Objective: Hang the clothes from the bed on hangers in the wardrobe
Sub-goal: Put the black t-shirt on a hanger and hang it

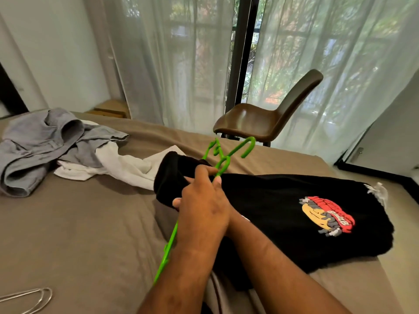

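Observation:
A black T-shirt (283,211) with a red and yellow print lies on the bed (79,227) in front of me. A green plastic hanger (226,159) runs partly inside it; the hook sticks out near the collar and one arm pokes out below (167,248). My left hand (201,205) grips the hanger's neck together with the black fabric, thumb and fingers curled round it. My right forearm (260,243) reaches under the left hand, and the right hand itself is hidden behind it. A grey shirt (45,143) and a white garment (122,164) lie crumpled at the far left.
Metal wire hangers (29,298) lie at the bed's near left corner. A brown chair (267,118) stands beyond the bed by the curtained window (176,64). A small wooden nightstand (111,109) is at the back left. A white door panel (392,141) is at the right.

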A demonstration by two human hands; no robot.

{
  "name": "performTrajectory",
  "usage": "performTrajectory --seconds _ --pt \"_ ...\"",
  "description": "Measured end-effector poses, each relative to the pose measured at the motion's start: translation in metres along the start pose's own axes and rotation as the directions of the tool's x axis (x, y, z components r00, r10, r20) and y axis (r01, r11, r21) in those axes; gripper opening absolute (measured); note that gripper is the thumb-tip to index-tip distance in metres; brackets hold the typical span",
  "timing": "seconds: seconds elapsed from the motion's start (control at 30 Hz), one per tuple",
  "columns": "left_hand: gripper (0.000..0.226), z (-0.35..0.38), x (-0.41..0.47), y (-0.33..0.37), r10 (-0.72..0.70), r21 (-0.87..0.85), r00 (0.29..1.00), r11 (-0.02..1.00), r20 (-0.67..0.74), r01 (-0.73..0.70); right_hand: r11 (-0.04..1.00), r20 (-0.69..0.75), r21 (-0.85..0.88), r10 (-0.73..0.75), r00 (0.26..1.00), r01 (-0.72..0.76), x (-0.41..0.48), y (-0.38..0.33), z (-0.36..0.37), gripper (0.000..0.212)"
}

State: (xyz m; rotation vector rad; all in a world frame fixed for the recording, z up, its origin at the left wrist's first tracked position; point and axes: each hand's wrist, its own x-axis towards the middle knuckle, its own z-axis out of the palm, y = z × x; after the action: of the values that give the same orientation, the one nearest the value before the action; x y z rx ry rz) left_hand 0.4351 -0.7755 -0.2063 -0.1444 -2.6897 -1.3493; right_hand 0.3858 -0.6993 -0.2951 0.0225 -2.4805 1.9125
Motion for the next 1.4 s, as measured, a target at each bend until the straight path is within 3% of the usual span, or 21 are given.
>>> performTrajectory --seconds 0.07,0.13,0.2,0.23,0.27,0.37,0.4,0.5,0.57,0.67,0.73,0.87,1.0,1.17,1.3,1.4 --pt "0.020 0.006 0.000 -0.003 0.009 -0.091 1.000 0.996 -0.012 -0.010 0.993 -0.025 0.119 0.001 1.000 0.002 -0.015 0.000 -0.010 0.015" --pt "0.023 0.010 0.004 -0.010 -0.001 -0.167 1.000 0.986 -0.022 -0.002 0.933 -0.092 0.358 -0.005 0.996 0.038 -0.030 -0.009 -0.022 0.026" --pt "0.024 0.016 0.009 -0.017 0.016 -0.237 0.999 0.971 -0.034 -0.023 0.728 -0.118 0.682 0.011 0.993 0.073 -0.041 -0.013 -0.036 0.044" --pt "0.024 0.022 0.011 -0.019 0.041 -0.260 0.999 0.964 -0.029 -0.048 0.617 -0.132 0.783 0.045 0.990 0.076 -0.043 -0.015 -0.041 0.046" --pt "0.024 0.027 0.010 -0.018 0.075 -0.273 0.997 0.960 0.012 -0.069 0.592 -0.158 0.802 0.096 0.983 0.071 -0.042 -0.016 -0.044 0.041" --pt "0.029 0.037 0.009 -0.021 0.162 -0.235 0.973 0.964 0.163 -0.121 0.787 -0.352 0.616 0.245 0.904 0.027 -0.037 -0.023 -0.049 0.017" --pt "0.030 0.035 0.010 -0.023 0.158 -0.223 0.976 0.967 0.148 -0.122 0.815 -0.406 0.580 0.273 0.872 0.015 -0.036 -0.026 -0.050 0.012" --pt "0.029 0.021 0.020 -0.031 0.025 -0.211 0.983 0.975 -0.182 -0.064 0.858 -0.457 0.513 0.302 0.837 -0.029 -0.035 -0.033 -0.055 0.012" --pt "0.057 0.017 0.030 -0.040 -0.165 -0.168 0.941 0.979 -0.294 0.119 0.871 -0.448 0.489 0.295 0.844 -0.045 -0.038 -0.040 -0.055 0.014" --pt "0.102 0.031 0.040 -0.054 -0.437 -0.317 0.899 0.851 0.016 0.419 0.901 -0.432 0.433 0.217 0.875 -0.009 -0.040 -0.049 -0.050 0.013" --pt "0.092 0.042 0.043 -0.064 -0.447 -0.433 0.886 0.779 0.122 0.453 0.918 -0.404 0.397 0.174 0.898 0.001 -0.041 -0.053 -0.048 0.012" --pt "0.041 0.040 0.051 -0.070 -0.357 -0.540 0.932 0.797 -0.061 0.270 0.936 -0.437 0.353 0.157 0.886 0.009 -0.042 -0.059 -0.056 0.010" --pt "0.027 0.016 0.054 -0.059 -0.338 -0.835 0.908 0.550 -0.249 -0.024 0.941 -0.484 0.336 0.207 0.850 -0.038 -0.046 -0.057 -0.077 0.012" --pt "0.027 -0.026 0.052 -0.038 -0.353 -0.936 0.872 0.221 -0.340 -0.275 0.923 -0.451 0.353 0.313 0.836 -0.155 -0.060 -0.045 -0.098 0.011" --pt "0.022 -0.060 0.052 -0.038 -0.443 -0.939 0.834 0.058 -0.328 -0.338 0.884 -0.410 0.433 0.366 0.836 -0.174 -0.068 -0.044 -0.106 0.013" --pt "0.019 -0.073 0.042 -0.020 -0.338 -0.933 0.887 -0.061 -0.315 -0.355 0.879 -0.401 0.455 0.344 0.849 -0.141 -0.066 -0.051 -0.080 0.009"
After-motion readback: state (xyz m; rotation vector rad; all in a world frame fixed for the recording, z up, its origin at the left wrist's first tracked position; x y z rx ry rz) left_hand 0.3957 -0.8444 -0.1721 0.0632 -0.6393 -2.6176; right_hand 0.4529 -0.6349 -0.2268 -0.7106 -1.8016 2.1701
